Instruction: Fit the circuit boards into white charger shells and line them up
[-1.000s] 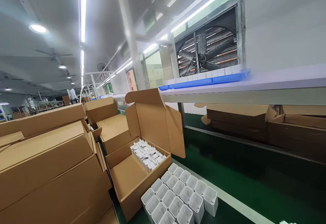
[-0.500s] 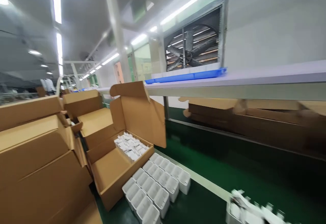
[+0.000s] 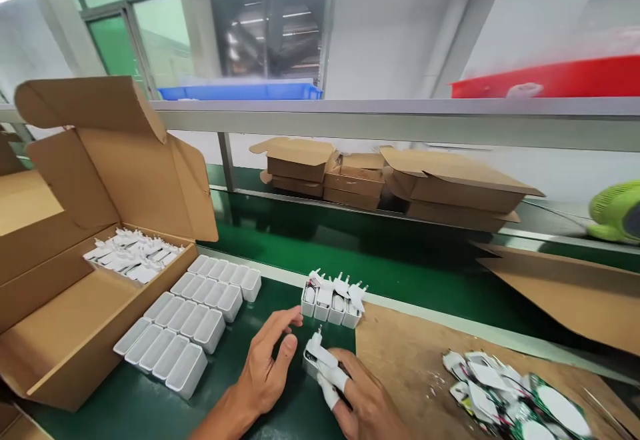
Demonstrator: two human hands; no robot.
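My right hand (image 3: pixel 367 390), with white coverings on some fingers, grips a small white plastic case (image 3: pixel 311 364). A white piece with a thin prong sticks up from the case; the fingers cover part of it. My left hand (image 3: pixel 267 363) is open beside it, thumb and fingers apart, holding nothing. Just beyond both hands stands a short row of filled white cases (image 3: pixel 330 303), with white pronged pieces and some wires at their tops. To the left of my left hand, several rows of hollow white cases (image 3: pixel 187 323) lie on the dark green surface (image 3: pixel 235 373).
An open cardboard box (image 3: pixel 100 340) at left contains many white pronged parts (image 3: pixel 135 253). Brown board (image 3: pixel 405 340) at right carries a pile of white parts and green circuit boards (image 3: pixel 515 393). Flattened cartons (image 3: pixel 465 180) lie under a shelf (image 3: pixel 375 117) bearing blue and red trays.
My view has swung right and down from the cartons to the work surface. Both hands have come into view, the right one with a white plastic case in it.
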